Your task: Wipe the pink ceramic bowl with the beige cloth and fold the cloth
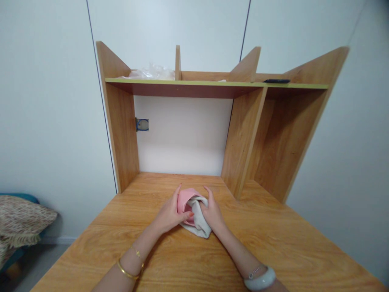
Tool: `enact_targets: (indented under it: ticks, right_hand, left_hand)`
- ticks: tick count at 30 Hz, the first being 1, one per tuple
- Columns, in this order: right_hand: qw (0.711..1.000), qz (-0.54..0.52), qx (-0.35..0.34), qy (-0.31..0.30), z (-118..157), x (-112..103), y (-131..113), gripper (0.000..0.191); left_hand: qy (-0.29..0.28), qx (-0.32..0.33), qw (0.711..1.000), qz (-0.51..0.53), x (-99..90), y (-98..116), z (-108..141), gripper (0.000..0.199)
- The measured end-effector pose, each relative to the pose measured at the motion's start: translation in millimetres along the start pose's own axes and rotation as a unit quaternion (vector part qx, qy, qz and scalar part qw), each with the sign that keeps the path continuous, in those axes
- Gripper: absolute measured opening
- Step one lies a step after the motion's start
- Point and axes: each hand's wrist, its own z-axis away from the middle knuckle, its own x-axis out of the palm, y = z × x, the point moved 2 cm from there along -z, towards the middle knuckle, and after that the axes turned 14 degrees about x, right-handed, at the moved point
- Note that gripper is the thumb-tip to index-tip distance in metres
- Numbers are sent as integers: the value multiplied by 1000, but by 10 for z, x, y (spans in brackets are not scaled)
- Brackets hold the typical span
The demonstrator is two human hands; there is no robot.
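Note:
A pink, hollow container (186, 196) is tipped so that its opening faces me, low over the wooden desk. My left hand (172, 211) grips its left side, with the thumb over the rim. A light grey cloth (200, 223) covers the right part of the opening and hangs down below it. The fingers of my right hand (212, 211) are closed on the cloth at the container's right side, and one finger sticks up. Cloth and hands hide much of the container, so its exact kind does not show.
The wooden desk (182, 267) carries a shelf unit (243, 150) at the back with upright dividers. Clear plastic wrapping (152, 72) and a flat black object (276, 81) lie on its upper shelf. An opening with wires (142, 124) shows in the wall. A patterned blanket (24, 219) is at the left.

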Motion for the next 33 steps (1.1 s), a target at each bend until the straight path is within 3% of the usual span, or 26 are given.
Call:
enact_targets:
  ticks: [4, 14, 20, 26, 33]
  right_hand:
    - [999, -33, 11, 1, -19, 8, 36, 58]
    - [994, -99, 13, 33, -34, 5, 29, 56]
    - [997, -58, 30, 44, -41, 15, 15, 62]
    - [999, -17, 24, 21, 16, 24, -77, 68]
    - [996, 69, 10, 55, 87, -78, -183, 74]
  left_hand:
    - [4, -7, 1000, 27, 10, -9, -7, 103]
    - [17, 24, 997, 67, 7, 68, -9, 92]
    - [43, -8, 999, -27, -9, 89, -7, 72]
    - [29, -11, 989, -147, -53, 157, -8, 75]
    - [22, -15, 989, -143, -82, 199, -39, 62]
